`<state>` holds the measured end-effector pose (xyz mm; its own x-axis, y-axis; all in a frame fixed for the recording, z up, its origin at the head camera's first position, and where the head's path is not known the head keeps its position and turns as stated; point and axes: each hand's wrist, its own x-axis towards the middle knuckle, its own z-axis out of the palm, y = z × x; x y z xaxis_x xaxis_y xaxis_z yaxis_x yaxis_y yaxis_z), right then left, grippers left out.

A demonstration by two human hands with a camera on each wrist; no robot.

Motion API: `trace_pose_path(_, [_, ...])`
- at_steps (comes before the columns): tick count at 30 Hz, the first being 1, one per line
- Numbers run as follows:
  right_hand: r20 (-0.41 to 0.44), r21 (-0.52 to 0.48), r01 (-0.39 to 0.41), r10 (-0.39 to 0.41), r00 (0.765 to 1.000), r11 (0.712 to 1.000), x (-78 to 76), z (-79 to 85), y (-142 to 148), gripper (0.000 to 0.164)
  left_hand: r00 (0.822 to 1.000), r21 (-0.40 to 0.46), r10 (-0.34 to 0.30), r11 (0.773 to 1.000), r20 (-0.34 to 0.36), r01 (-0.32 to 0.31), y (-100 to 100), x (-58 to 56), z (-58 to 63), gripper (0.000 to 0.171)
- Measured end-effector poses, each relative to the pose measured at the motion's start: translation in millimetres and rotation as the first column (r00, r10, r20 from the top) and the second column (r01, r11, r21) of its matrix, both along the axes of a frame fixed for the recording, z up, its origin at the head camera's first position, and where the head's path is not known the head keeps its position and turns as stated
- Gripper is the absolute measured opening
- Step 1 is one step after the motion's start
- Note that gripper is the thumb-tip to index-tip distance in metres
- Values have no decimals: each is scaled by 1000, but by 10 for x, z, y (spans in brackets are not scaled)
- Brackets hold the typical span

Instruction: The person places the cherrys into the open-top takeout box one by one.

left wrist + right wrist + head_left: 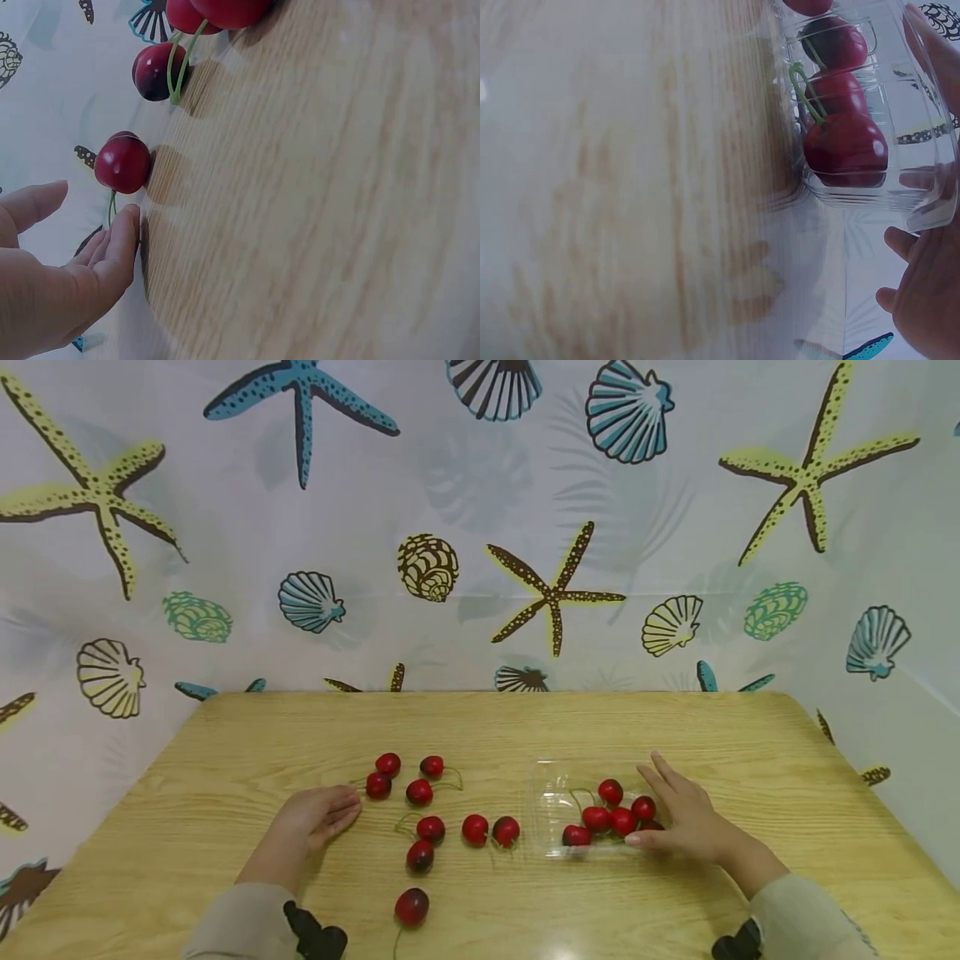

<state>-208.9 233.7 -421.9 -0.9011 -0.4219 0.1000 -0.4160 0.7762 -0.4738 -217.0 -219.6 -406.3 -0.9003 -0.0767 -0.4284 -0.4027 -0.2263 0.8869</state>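
Observation:
On the table's left half, my left hand [322,814] is nearest a pair of dark red cherries [378,786]. Its fingertips lie beside their green stem, and in the left wrist view the thumb [34,204] stands apart from the fingers. A clear plastic box [551,806] holds several cherries [596,819]. My right hand [690,818] grips the box's right end, thumb toward the near side and fingers toward the far side. The right wrist view shows cherries [846,150] through the box wall, with the right hand [934,289] at its end.
Between the left hand and the box lie more stemmed cherries: a far pair [419,792], a middle pair [431,829], another pair [476,830] beside the box, and a cherry [412,907] near the front. A patterned cloth [450,635] hangs behind the wooden table [480,727].

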Motion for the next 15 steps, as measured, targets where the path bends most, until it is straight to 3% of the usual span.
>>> trace_pose_path(7, [-6,6,1,-1,1000,1000,-22,-19,6,90,999,14,43,999,21,-43,13,-89,-45,43])
trace_pose_path(13, [-6,1,0,0,1000,1000,-20,-21,7,90,997,32,67,997,49,-68,41,-170,-66,52])
trace_pose_path(15, [-2,-2,3,-3,1000,1000,-16,-17,4,90,997,31,66,997,49,-67,41,-188,-61,43])
